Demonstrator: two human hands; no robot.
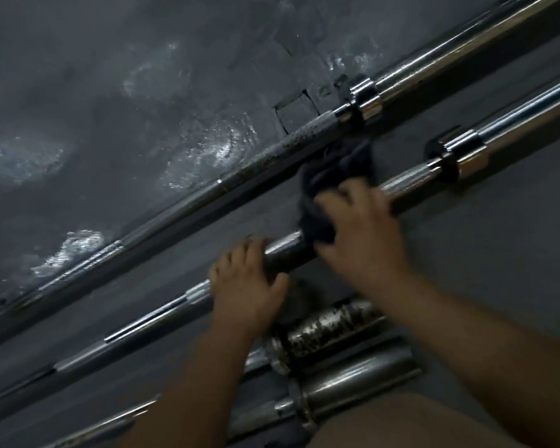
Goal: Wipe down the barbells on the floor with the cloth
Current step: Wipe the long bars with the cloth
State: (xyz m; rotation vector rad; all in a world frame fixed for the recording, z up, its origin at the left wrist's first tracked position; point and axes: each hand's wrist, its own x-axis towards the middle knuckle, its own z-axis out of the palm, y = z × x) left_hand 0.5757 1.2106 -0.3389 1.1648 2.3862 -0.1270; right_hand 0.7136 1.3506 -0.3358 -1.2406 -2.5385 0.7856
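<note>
The frame is soft with blur, and every bar runs out of it: the long chrome steel middle barbell [411, 177] is cut off at the upper right and lower left edges, and part of its knurled shaft is hidden under both hands and the cloth. It lies on the dark grey rubber floor [485, 253], its long axis slanting from near left to far right, the collar and thick sleeve towards the far right. The left hand [246, 286] wraps its fingers over the shaft, thumb on the near side. Just to its right, the right hand [359, 231] clamps a dark, bunched cloth [333, 179] against the same shaft; the cloth's far end spills up towards the far barbell [240, 169], a speckled, rust-marked bar lying parallel, and whether they touch cannot be told. Beyond that bar, shiny wet patches [207, 147] mark the floor. Nearer the person, a rust-mottled sleeve [330, 328] and a dull grey sleeve [353, 379] lie side by side, partly hidden by the forearms and a bare leg [401, 425] at the bottom edge.
</note>
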